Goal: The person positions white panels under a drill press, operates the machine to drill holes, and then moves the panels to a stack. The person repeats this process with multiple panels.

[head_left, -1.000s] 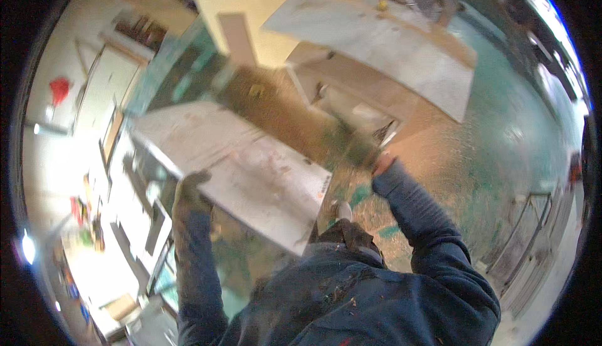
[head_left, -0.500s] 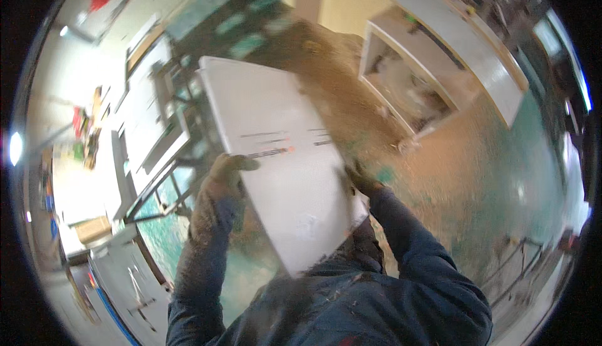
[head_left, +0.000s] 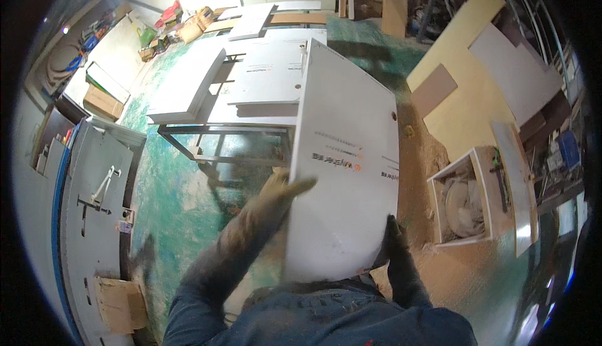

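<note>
Both hands grip the white panel (head_left: 345, 176): our left hand (head_left: 285, 189) and right hand (head_left: 392, 230) clasp opposite edges. Held just beside the metal-frame table (head_left: 219, 133), its far corner could strike the stacked boards (head_left: 188, 85).

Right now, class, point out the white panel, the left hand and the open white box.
white panel (head_left: 345, 158), head view, middle of its face
left hand (head_left: 285, 186), head view, glove back
open white box (head_left: 480, 167), head view, its rim

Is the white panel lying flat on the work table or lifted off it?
Lifted. The white panel is held in the air, left hand on its left edge, right hand at its lower right, near the metal-framed table.
</note>
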